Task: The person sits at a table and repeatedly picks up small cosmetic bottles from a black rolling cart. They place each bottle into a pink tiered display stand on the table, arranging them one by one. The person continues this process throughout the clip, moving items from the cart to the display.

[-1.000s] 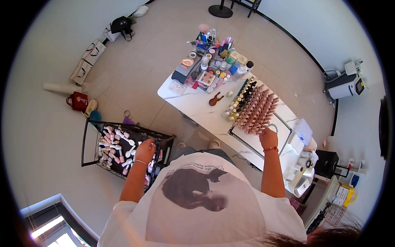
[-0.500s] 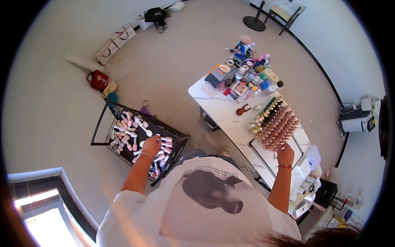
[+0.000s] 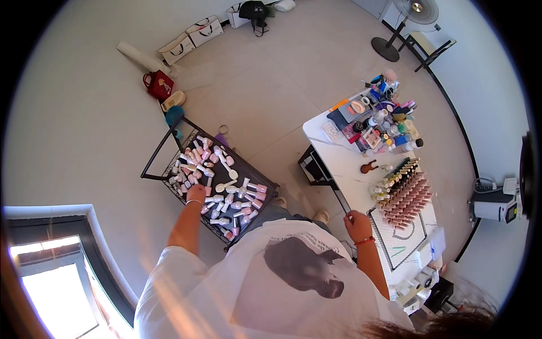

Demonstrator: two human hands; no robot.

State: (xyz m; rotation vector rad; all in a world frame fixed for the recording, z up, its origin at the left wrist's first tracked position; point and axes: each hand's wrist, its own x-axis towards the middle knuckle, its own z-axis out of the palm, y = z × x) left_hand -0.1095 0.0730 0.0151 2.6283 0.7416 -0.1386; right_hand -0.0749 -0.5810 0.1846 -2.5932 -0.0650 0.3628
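Note:
My left hand (image 3: 196, 194) reaches down into a black cart at the left, among loose nail polish bottles (image 3: 230, 201) in pale pink and white. Its fingers are mostly hidden; a pinkish bottle (image 3: 208, 185) lies right beside them. My right hand (image 3: 358, 226) hovers by the near edge of the white table (image 3: 333, 164), left of a patterned mat (image 3: 395, 254). Its fingers are curled together, and anything inside them is too small to make out. Behind the mat stand tight rows of pinkish-brown bottles (image 3: 405, 203), with yellowish ones (image 3: 389, 183) to their left.
The cart's black handle (image 3: 155, 152) rises at its left end. Jars, tubes and boxes (image 3: 378, 121) crowd the table's far end, near a small brown guitar-shaped thing (image 3: 368, 166). A standing fan (image 3: 389, 48), a chair (image 3: 426, 51) and paper bags (image 3: 204, 29) line the walls.
The view has turned, shifting the scene rightward. My left hand has moved across the cart toward its left part. My right hand has left the bottle rows and come to the table's near edge.

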